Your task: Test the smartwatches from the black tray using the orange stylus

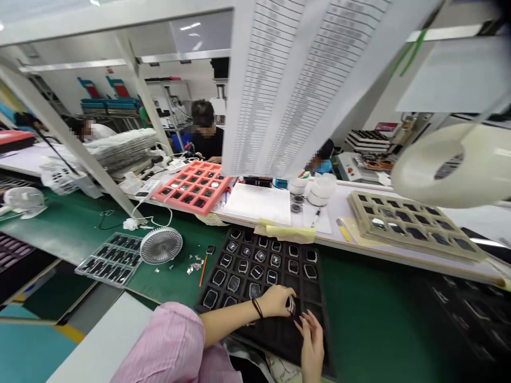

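My left hand [276, 300], with a dark band on the wrist, reaches across the black foam tray [285, 338]. Its fingers are closed around a smartwatch case [291, 305], seen mostly edge-on. Just right of it, my right hand [312, 338] has its fingers stretched and slightly apart, close to the watch; I cannot tell whether they touch it. Several square-faced watch cases [256, 272] lie in the tray's pockets toward the far and left sides, some with lit screens. The near right pockets show bare foam.
An orange stick-like tool [203, 270], small scraps [194, 266] and a white fan [161, 246] are left of the tray. A pink tray [191, 189] and a beige tray [415, 226] stand on the shelf. Printed sheets [287, 85] hang ahead. A co-worker [205, 133] sits opposite.
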Tool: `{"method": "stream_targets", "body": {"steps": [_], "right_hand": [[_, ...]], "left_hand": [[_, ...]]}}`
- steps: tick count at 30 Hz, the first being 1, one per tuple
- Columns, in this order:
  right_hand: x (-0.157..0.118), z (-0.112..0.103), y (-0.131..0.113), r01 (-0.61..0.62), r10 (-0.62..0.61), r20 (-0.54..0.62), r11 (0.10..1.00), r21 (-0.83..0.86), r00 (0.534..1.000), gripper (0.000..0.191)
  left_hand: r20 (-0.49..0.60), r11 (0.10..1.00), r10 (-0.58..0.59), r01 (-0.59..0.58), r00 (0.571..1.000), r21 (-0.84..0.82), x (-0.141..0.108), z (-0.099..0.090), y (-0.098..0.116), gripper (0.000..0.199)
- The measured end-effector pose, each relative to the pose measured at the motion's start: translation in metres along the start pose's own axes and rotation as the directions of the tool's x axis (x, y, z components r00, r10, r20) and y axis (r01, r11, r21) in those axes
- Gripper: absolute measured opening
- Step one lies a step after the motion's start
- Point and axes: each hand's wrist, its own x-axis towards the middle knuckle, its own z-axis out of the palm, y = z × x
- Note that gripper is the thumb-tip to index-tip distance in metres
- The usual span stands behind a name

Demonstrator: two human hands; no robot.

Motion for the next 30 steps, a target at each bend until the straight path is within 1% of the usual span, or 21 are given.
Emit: {"method": "stream_targets", "body": {"steps": [1,2,4,6,8,10,12,13,15,17,18,19,21,22,23,24,26,28,30], "right_hand": [[0.005,0.006,-0.002,-0.034,0.032,0.054,0.999,0.032,0.998,0.062],[0.009,0.014,-0.004,-0.077,0.069,0.132,0.996,0.05,0.989,0.065],[0.011,0.034,-0.007,-0.164,0.148,0.274,0.986,0.035,0.95,0.067],[0.005,0.059,-0.009,-0.203,0.196,0.322,0.979,-0.011,0.926,0.069],[-0.005,0.089,-0.011,-0.166,0.176,0.318,0.984,-0.059,0.932,0.067],[-0.016,0.123,-0.013,-0.074,0.105,0.342,0.992,-0.104,0.934,0.06],[-0.029,0.157,-0.016,0.009,0.044,0.392,0.991,-0.13,0.919,0.052],[-0.034,0.173,-0.018,0.026,0.033,0.416,0.99,-0.135,0.909,0.05],[-0.046,0.201,-0.022,0.026,0.039,0.446,0.99,-0.139,0.894,0.046],[-0.055,0.221,-0.027,-0.02,0.076,0.448,0.991,-0.129,0.891,0.044],[-0.059,0.227,-0.031,-0.077,0.118,0.451,0.991,-0.108,0.885,0.043],[-0.062,0.232,-0.034,-0.156,0.173,0.457,0.985,-0.075,0.872,0.042],[-0.065,0.237,-0.042,-0.334,0.285,0.482,0.943,0.017,0.829,0.044],[-0.066,0.238,-0.046,-0.402,0.321,0.494,0.913,0.065,0.808,0.046],[-0.066,0.24,-0.051,-0.445,0.339,0.505,0.89,0.101,0.793,0.048],[-0.066,0.241,-0.055,-0.471,0.347,0.516,0.873,0.128,0.783,0.049],[-0.066,0.245,-0.062,-0.5,0.352,0.527,0.85,0.166,0.774,0.051],[-0.067,0.25,-0.068,-0.516,0.35,0.533,0.834,0.197,0.77,0.05],[-0.069,0.254,-0.073,-0.517,0.339,0.536,0.826,0.224,0.773,0.048]], "left_hand": [[-0.026,1.0,0.015,-0.015,1.0,-0.023,-0.009,-0.005,-0.003,0.051],[-0.054,0.999,0.025,-0.028,0.998,-0.044,-0.018,-0.011,-0.005,0.053],[-0.1,0.996,0.036,-0.045,0.994,-0.082,-0.04,-0.021,-0.011,0.052],[-0.133,0.992,0.03,-0.046,0.991,-0.114,-0.063,-0.03,-0.02,0.05],[-0.152,0.99,0.013,-0.034,0.988,-0.139,-0.087,-0.038,-0.033,0.05],[-0.167,0.987,-0.016,-0.011,0.986,-0.158,-0.111,-0.043,-0.049,0.05],[-0.184,0.985,-0.055,0.023,0.981,-0.172,-0.133,-0.047,-0.069,0.052],[-0.194,0.984,-0.072,0.038,0.978,-0.176,-0.143,-0.05,-0.08,0.053],[-0.206,0.979,-0.07,0.027,0.976,-0.204,-0.161,-0.056,-0.106,0.058],[-0.21,0.965,-0.078,0.021,0.975,-0.262,-0.174,-0.062,-0.139,0.065],[-0.209,0.955,-0.105,0.041,0.972,-0.292,-0.18,-0.065,-0.157,0.067],[-0.214,0.942,-0.197,0.125,0.957,-0.31,-0.184,-0.067,-0.176,0.065],[-0.238,0.91,-0.361,0.285,0.902,-0.301,-0.188,-0.065,-0.214,0.044],[-0.251,0.891,-0.426,0.354,0.869,-0.285,-0.189,-0.062,-0.232,0.034],[-0.259,0.871,-0.477,0.413,0.84,-0.264,-0.189,-0.058,-0.248,0.029],[-0.259,0.856,-0.511,0.457,0.82,-0.242,-0.187,-0.052,-0.262,0.025],[-0.244,0.838,-0.546,0.511,0.802,-0.193,-0.183,-0.039,-0.285,0.021],[-0.226,0.831,-0.556,0.537,0.8,-0.142,-0.179,-0.026,-0.3,0.023],[-0.215,0.835,-0.549,0.543,0.807,-0.094,-0.176,-0.016,-0.309,0.026]]}}
